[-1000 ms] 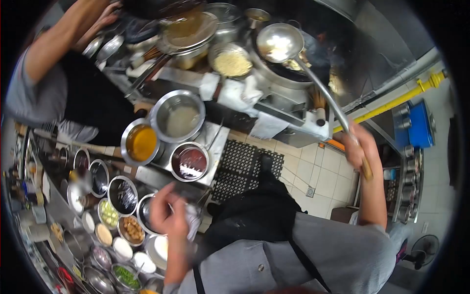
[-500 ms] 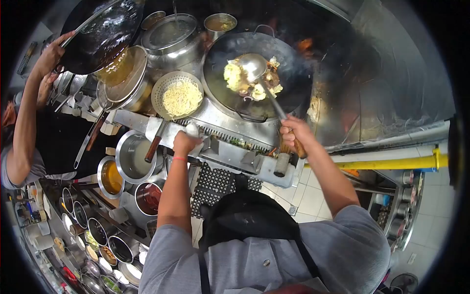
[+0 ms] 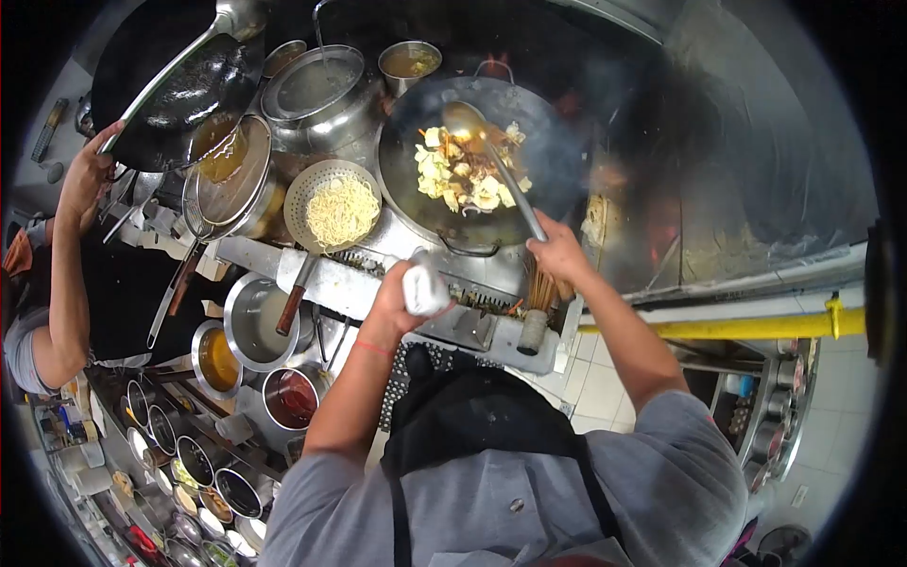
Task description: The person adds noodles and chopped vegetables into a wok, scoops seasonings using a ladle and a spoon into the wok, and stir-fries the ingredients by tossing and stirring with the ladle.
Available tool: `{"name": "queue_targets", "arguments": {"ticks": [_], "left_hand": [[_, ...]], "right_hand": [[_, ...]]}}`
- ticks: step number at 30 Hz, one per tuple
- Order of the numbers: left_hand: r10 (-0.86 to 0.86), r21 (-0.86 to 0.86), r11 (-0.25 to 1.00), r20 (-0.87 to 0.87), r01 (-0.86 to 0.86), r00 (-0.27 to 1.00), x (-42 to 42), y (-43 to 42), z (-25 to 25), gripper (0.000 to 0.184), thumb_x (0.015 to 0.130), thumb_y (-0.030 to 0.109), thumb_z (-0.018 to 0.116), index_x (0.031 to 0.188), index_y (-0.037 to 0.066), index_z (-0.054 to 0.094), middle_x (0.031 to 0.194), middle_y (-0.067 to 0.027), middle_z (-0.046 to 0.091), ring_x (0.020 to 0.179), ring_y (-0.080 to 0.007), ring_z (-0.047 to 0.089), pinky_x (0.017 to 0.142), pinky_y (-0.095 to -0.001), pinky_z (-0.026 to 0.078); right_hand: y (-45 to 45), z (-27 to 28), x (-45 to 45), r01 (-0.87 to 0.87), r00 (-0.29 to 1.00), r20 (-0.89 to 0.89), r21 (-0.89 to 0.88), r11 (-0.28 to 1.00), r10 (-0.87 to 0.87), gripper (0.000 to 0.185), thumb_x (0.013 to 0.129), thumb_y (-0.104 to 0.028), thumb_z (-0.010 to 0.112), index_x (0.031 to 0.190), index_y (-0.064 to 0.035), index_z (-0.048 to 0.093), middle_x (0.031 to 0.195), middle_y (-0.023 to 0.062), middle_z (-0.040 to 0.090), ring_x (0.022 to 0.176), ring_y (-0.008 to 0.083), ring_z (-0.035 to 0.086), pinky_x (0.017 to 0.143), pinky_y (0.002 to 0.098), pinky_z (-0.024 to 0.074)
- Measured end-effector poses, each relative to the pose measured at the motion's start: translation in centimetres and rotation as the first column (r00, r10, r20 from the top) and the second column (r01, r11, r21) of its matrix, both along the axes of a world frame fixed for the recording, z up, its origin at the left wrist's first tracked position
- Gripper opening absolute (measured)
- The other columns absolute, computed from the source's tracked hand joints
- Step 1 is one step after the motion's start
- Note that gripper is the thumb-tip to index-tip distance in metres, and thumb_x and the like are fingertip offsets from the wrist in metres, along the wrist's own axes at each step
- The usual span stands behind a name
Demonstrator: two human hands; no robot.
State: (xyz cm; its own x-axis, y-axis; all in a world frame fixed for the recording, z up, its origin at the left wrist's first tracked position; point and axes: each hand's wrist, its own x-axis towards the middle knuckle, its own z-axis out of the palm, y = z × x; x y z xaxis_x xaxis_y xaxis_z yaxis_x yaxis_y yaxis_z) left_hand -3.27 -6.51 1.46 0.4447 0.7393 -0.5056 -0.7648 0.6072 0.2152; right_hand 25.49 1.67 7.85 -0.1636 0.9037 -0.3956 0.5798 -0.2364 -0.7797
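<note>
My right hand [image 3: 559, 252] grips the handle of a ladle [image 3: 464, 117], whose bowl rests over the far side of the food in a large black wok [image 3: 402, 156]. Pale cabbage-like pieces and brown bits [image 3: 470, 180] lie spread in that wok. A folded white cloth [image 3: 425, 291] is closed in my left hand [image 3: 390, 307], which hovers near the stove's front edge, a little short of the wok's near handle [image 3: 468, 250]. Left of the wok, noodles [image 3: 341, 209] sit in a perforated strainer [image 3: 298, 203] with a wooden handle.
At left, a co-worker's raised hand [image 3: 92, 175] is at a second wok [image 3: 179, 104], tilted above an oil pot and strainer [image 3: 250, 175]. A lidded pot [image 3: 345, 113] stands behind the noodles. A bamboo brush [image 3: 535, 326] hangs at the stove edge. Sauce bowls [image 3: 220, 359] stand at lower left.
My left hand has moved right and nearer me, showing more of the cloth. The ladle has shifted up and left, and the food is more spread. The co-worker's wok has tilted.
</note>
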Motion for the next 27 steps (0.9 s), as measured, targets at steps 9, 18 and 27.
{"name": "queue_targets", "arguments": {"ticks": [9,18,27], "left_hand": [[-0.167,-0.074,0.986,-0.350,0.151,0.922,9.5,5.5,-1.5,0.029,0.098,0.027,0.033,0.110,0.012,0.055,0.098,-0.0105,0.064,0.083,-0.0305,0.063,0.072,-0.0517,0.052],[0.008,0.029,1.000,-0.233,-0.001,0.972,9.9,-1.4,-1.0,0.028,0.098,0.023,0.033,0.106,0.011,0.056,0.092,-0.0058,0.065,0.073,-0.0247,0.065,0.065,-0.0427,0.056],[0.024,0.064,0.998,-0.303,-0.004,0.953,8.9,-0.9,-0.7,0.026,0.096,0.019,0.033,0.102,0.006,0.055,0.084,-0.0093,0.063,0.068,-0.0253,0.064,0.057,-0.0419,0.056]], "right_hand": [[-12.1,9.9,6.0,-0.322,0.817,0.541,0.143,0.936,0.199,0.066,0.077,-0.010,0.054,0.140,-0.0181,0.039,0.111,0.0231,0.061,0.099,0.0403,0.060,0.090,0.0453,0.0473],[-11.5,12.3,1.9,-0.291,0.682,0.710,0.045,0.956,0.174,0.069,0.077,-0.002,0.049,0.143,-0.0149,0.033,0.105,0.0227,0.063,0.095,0.0389,0.061,0.087,0.0468,0.0470],[-11.1,12.6,0.3,-0.353,0.646,0.736,0.053,0.934,0.202,0.069,0.078,-0.003,0.049,0.143,-0.0125,0.032,0.104,0.0237,0.063,0.095,0.0380,0.062,0.087,0.0460,0.0475]]}}
